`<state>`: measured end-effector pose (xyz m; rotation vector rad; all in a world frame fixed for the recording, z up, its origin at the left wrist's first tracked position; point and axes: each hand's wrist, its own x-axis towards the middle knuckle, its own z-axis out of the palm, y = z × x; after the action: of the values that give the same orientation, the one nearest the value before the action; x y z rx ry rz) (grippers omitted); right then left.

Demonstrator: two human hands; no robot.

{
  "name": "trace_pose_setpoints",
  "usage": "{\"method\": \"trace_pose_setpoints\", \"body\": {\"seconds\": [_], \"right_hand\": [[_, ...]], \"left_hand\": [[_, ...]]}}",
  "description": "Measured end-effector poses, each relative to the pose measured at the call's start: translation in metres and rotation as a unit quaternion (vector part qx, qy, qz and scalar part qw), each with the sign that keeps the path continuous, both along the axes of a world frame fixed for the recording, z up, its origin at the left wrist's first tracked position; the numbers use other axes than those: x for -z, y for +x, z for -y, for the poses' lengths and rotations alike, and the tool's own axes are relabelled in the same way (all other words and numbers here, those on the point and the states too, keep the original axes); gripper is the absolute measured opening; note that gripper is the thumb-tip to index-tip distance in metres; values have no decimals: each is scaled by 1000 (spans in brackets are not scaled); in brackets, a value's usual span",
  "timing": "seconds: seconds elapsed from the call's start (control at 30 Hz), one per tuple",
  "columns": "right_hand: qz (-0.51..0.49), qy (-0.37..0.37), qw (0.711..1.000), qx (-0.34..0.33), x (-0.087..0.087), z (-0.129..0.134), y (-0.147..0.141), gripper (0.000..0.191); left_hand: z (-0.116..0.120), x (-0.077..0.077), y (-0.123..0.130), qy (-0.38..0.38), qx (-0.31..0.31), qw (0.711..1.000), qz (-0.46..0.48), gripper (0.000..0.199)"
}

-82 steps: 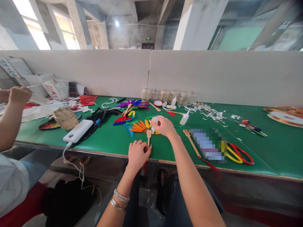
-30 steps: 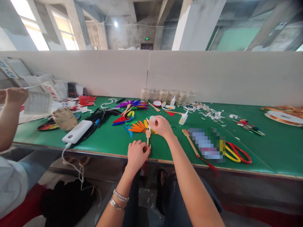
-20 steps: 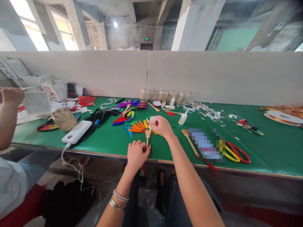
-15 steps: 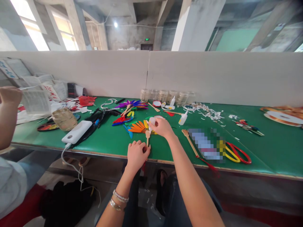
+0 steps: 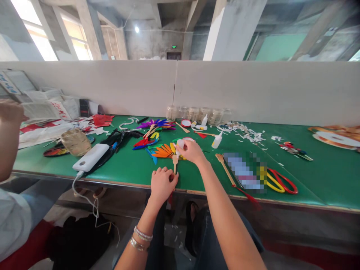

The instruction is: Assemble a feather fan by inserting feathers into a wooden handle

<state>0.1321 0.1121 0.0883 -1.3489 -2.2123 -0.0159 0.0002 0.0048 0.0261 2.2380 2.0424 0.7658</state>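
Observation:
My left hand (image 5: 162, 184) is shut on the wooden handle (image 5: 174, 165) of a fan of orange and yellow feathers (image 5: 165, 151), pinning it near the table's front edge. Above the fan, my right hand (image 5: 193, 152) grips a small white glue bottle (image 5: 180, 144), tilted with its tip down toward the feathers' base. The bottle's tip is partly hidden by my fingers. A second feather bunch in purple, red and blue (image 5: 154, 129) lies just beyond the fan.
The green table (image 5: 295, 168) holds a white power bank (image 5: 90, 157) with a cable, black feathers (image 5: 118, 138), a glass jar (image 5: 72, 142), red-and-yellow scissors (image 5: 281, 183) and paper scraps (image 5: 247, 134). A co-worker's hand (image 5: 9, 112) is at far left.
The co-worker's hand has moved left, and the sheet of paper it held up is no longer raised. My hands and the glue bottle stay nearly where they were.

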Motion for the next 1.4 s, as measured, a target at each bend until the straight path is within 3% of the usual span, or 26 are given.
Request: {"method": "trace_pose_setpoints", "body": {"seconds": [0.23, 0.33, 0.4, 0.47, 0.57, 0.73, 0.83, 1.0, 1.1, 1.2, 1.3, 1.4], "right_hand": [[-35, 5, 999, -9, 1, 0, 0, 37], [-129, 49, 990, 2, -3, 2, 1, 36], [-243, 75, 967, 9, -9, 2, 3, 34], [-385, 79, 920, 5, -17, -1, 7, 35], [-575, 41, 817, 12, -27, -8, 19, 40], [-747, -87, 656, 54, -30, -19, 57, 30], [-779, -155, 607, 25, -24, -23, 75, 21], [-805, -217, 553, -6, -11, -31, 83, 18], [-812, -226, 539, 3, -2, -38, 82, 16], [-806, -214, 552, -5, 6, -46, 81, 15], [-775, -203, 599, -15, 13, -53, 81, 17], [-709, -206, 674, -28, 18, -60, 77, 20]], "left_hand": [[0, 1, 0, 10, 0, 1000, 0, 33], [0, 1, 0, 11, -1, 1000, 3, 33], [0, 1, 0, 10, -1, 1000, 4, 33], [0, 2, 0, 10, -1, 1000, 6, 33], [0, 2, 0, 11, -1, 1000, 10, 34], [0, 2, 0, 13, -1, 1000, 13, 33], [0, 2, 0, 13, 0, 1000, 14, 33], [0, 1, 0, 13, -1, 1000, 15, 34], [0, 1, 0, 11, -1, 1000, 15, 34], [0, 1, 1, 7, -1, 1000, 15, 35], [-1, 0, 1, 3, -1, 1000, 13, 35], [-1, -1, 2, 0, -1, 1000, 13, 34]]}}
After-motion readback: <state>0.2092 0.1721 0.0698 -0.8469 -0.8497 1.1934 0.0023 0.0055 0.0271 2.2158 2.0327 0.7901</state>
